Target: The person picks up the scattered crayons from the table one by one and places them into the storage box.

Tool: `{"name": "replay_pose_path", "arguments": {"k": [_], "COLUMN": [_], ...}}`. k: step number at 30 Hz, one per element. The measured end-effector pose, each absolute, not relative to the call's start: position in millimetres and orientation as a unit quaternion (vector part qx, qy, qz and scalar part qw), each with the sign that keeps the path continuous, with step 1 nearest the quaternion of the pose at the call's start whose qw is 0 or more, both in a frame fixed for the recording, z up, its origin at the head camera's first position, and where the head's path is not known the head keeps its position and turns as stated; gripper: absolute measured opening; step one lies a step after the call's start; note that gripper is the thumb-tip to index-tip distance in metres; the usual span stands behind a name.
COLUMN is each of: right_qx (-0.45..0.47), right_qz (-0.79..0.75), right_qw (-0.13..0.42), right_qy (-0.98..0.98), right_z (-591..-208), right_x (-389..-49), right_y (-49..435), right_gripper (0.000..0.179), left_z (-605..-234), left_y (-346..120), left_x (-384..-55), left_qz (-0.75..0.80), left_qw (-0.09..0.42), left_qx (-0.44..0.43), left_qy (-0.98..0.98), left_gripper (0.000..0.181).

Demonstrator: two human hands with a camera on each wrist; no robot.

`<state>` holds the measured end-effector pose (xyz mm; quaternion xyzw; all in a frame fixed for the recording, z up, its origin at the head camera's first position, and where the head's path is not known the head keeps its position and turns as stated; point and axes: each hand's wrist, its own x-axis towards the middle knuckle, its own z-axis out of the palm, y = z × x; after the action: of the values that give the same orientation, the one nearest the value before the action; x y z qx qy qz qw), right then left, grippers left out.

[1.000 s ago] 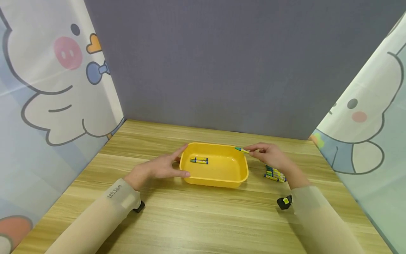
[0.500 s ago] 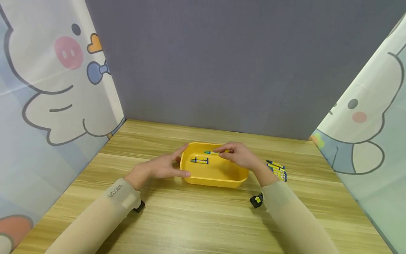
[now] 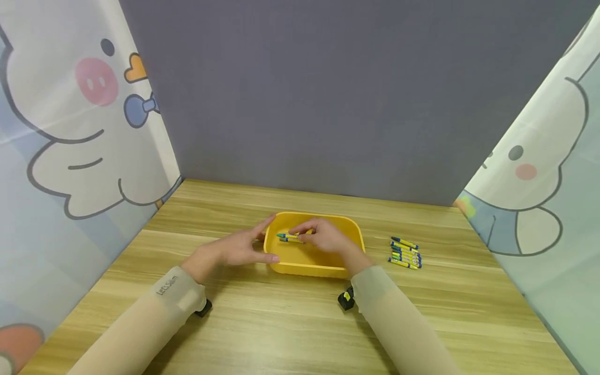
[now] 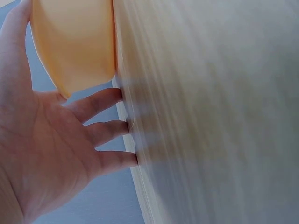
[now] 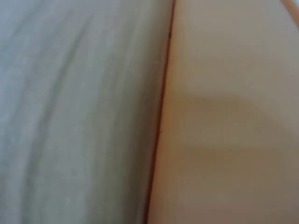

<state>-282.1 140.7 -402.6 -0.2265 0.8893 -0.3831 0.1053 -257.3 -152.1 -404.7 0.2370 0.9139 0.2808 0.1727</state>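
Observation:
A yellow plastic basket (image 3: pixel 307 272) stands on the table before me. My left hand (image 3: pixel 239 247) spans its left end with straight, spread fingers, the thumb along the front rim and the index finger toward the back. In the left wrist view the other fingers of that hand (image 4: pixel 56 140) reach down to the tabletop. Inside the basket my right hand (image 3: pixel 325 237) pinches a green-tipped crayon (image 3: pixel 283 235) low over the floor. Just in front of it lies a dark-green-tipped crayon (image 3: pixel 291 240). The right wrist view shows only the blurred basket wall (image 5: pixel 224 116), no fingers.
Several crayons (image 3: pixel 405 253) in yellow and blue wrappers lie in a loose row to the right of the basket. A grey partition (image 3: pixel 300 99) rises behind the wood-grain table (image 3: pixel 281 323). Cartoon-printed sheets (image 3: pixel 61 156) hang at both sides.
My right hand has carried the green-tipped crayon leftward from above the basket's right rim, down to beside the crayons inside. The left hand stays at the basket's left end.

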Motion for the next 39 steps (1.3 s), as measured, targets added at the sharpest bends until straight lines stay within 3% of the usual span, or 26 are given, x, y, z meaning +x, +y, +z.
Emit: {"name": "replay_pose_path", "arguments": {"k": [23, 39], "right_qx": [-0.231, -0.219], "right_qz": [-0.322, -0.376], "right_qw": [0.106, 0.107], "right_qy": [0.912, 0.894], "right_z": [-412.8, -404.5], "right_x": [-279.9, -276.6], "right_y": [133.0, 136.3], "right_gripper": [0.023, 0.026], "left_z": [-405.7, -406.4], "left_y": [-151.0, -151.9], "left_x": [-257.0, -257.8], "left_qz": [0.284, 0.289], "left_qw": [0.166, 0.170], "left_qx": [0.241, 0.242], "left_qy": [0.913, 0.911], "left_gripper": [0.123, 0.122]}}
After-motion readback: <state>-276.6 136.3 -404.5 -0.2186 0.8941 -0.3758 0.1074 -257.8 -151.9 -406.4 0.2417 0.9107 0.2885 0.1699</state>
